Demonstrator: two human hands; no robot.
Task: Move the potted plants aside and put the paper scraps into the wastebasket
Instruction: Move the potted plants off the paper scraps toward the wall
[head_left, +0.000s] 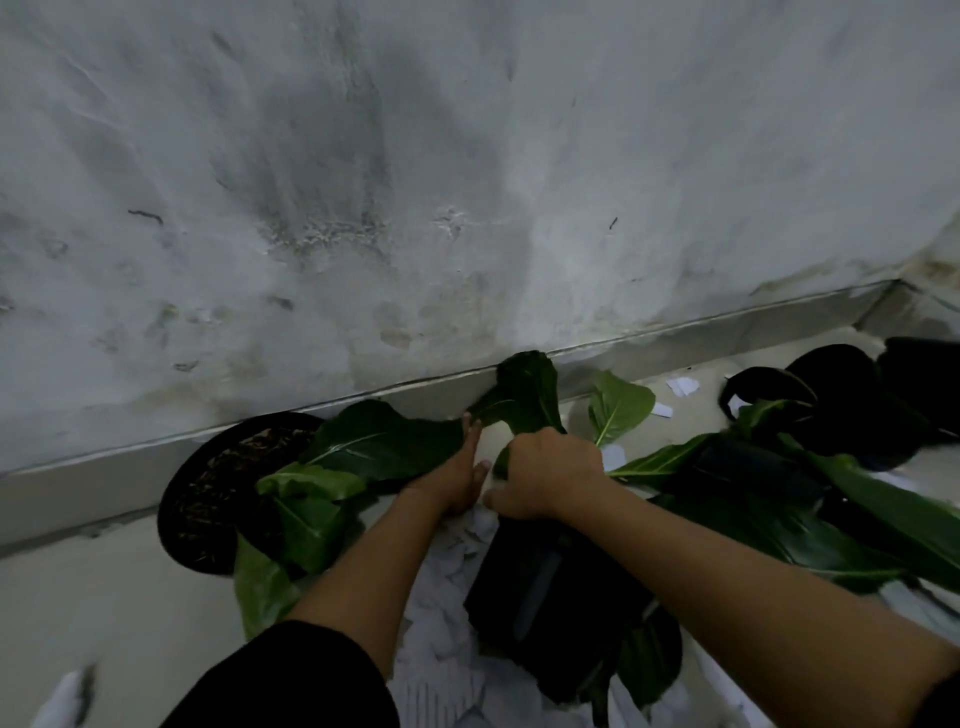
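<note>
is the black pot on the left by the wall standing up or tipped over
Tipped, it seems. The black pot shows its round soil-filled mouth toward the camera beside the wall, and its leaves sprawl sideways along the floor.

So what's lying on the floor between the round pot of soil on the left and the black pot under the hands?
In the head view, big green leaves and white paper scraps, crossed by the left forearm.

Head view looks down, close over floor (78, 597) toward wall (467, 156).
</note>
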